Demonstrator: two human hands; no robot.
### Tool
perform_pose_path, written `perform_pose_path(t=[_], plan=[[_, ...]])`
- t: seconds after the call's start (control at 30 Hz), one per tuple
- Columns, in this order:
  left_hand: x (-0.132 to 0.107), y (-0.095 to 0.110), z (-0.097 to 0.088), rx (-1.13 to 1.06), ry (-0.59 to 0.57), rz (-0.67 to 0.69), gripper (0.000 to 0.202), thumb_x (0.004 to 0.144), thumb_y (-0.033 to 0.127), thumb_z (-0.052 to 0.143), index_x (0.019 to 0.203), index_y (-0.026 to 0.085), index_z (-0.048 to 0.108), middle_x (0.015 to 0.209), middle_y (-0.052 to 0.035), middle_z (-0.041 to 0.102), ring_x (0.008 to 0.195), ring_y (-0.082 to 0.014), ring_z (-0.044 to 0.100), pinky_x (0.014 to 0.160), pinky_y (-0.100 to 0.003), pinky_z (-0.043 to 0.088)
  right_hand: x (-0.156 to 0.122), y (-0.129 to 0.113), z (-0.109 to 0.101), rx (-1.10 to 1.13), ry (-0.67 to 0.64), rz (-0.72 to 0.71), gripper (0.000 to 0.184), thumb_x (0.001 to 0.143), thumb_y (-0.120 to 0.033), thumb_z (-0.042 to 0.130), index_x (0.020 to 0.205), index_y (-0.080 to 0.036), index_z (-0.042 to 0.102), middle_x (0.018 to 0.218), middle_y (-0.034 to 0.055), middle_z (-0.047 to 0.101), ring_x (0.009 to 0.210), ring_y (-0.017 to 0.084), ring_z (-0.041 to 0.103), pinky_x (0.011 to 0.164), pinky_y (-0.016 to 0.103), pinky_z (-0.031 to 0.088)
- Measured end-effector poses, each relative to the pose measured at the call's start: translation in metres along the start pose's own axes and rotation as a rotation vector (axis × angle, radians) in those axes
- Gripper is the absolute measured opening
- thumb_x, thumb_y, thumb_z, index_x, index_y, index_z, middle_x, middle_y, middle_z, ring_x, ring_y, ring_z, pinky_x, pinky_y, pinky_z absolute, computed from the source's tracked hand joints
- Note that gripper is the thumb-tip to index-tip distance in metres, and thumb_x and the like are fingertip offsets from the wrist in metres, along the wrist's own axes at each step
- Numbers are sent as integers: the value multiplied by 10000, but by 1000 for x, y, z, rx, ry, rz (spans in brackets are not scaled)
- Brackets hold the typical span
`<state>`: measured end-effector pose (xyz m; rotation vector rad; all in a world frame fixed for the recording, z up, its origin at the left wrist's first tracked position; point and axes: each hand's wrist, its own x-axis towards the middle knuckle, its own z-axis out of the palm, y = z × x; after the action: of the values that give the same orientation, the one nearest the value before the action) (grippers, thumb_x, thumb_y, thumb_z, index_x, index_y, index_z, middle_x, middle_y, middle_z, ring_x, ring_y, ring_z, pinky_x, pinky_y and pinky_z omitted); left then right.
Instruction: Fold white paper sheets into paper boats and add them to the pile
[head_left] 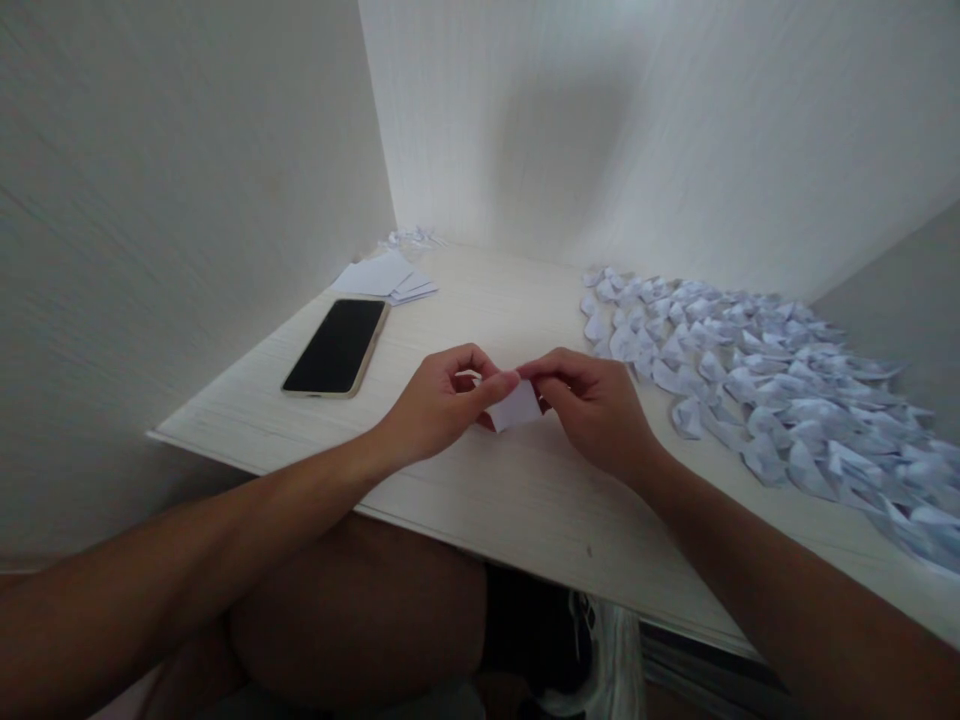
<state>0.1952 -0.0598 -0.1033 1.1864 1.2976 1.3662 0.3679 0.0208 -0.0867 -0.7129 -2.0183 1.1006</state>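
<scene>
A small folded piece of white paper (517, 408) is held between my two hands, just above the white table (480, 520). My left hand (450, 395) pinches its upper left part, thumb in front and fingers behind. At its right edge, my right hand (589, 400) grips it with thumb and index finger. The paper's back side and some of my fingertips are hidden.
Many small folded paper boats (750, 370) cover the table's right side. A phone with a dark screen (336, 346) lies at the left, with flat white paper sheets (382, 275) behind it. Small paper scraps (412, 238) sit in the far corner. Walls (585, 150) bound the table.
</scene>
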Motion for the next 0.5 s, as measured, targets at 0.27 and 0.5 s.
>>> perform_pose_path(t=[0.27, 0.5], plan=[[-2, 3, -13, 622, 45, 137, 179, 767, 199, 696, 944, 177, 683, 809, -21, 736, 580, -118, 586, 534, -234, 441, 2, 9, 1, -246, -104, 98, 120, 826, -270, 718, 797, -186, 798, 703, 42, 758, 606, 162, 636, 593, 305, 457], [-4, 6, -15, 792, 60, 177, 190, 837, 313, 706, 969, 177, 712, 822, -28, 724, 593, -134, 577, 592, -274, 442, -5, 9, 3, -505, -235, -1, 187, 825, -359, 809, 925, -201, 809, 830, 60, 672, 666, 160, 583, 644, 320, 440]])
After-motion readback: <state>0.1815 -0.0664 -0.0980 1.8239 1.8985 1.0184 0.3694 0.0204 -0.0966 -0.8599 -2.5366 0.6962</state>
